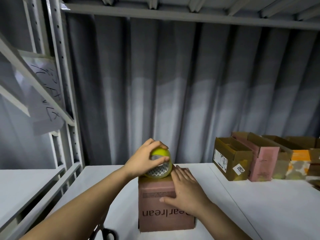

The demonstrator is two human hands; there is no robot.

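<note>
A closed pink cardboard box [156, 187] with upside-down lettering on its near face stands on the white shelf [259, 205] in front of me. A roll of clear packing tape with a yellow core [161, 162] sits tilted at the box's far top edge. My left hand [145, 158] grips the roll, fingers over the top and thumb through the ring. My right hand [186, 189] lies flat on the box's top right, fingers straight and thumb along the front edge.
A row of opened cardboard boxes [232, 160], brown, pink and orange, stands at the back right of the shelf. Black scissors [107, 234] lie at the bottom edge left of the box. A metal rack upright [69, 101] with a handwritten paper sheet [45, 94] rises at left. A grey curtain hangs behind.
</note>
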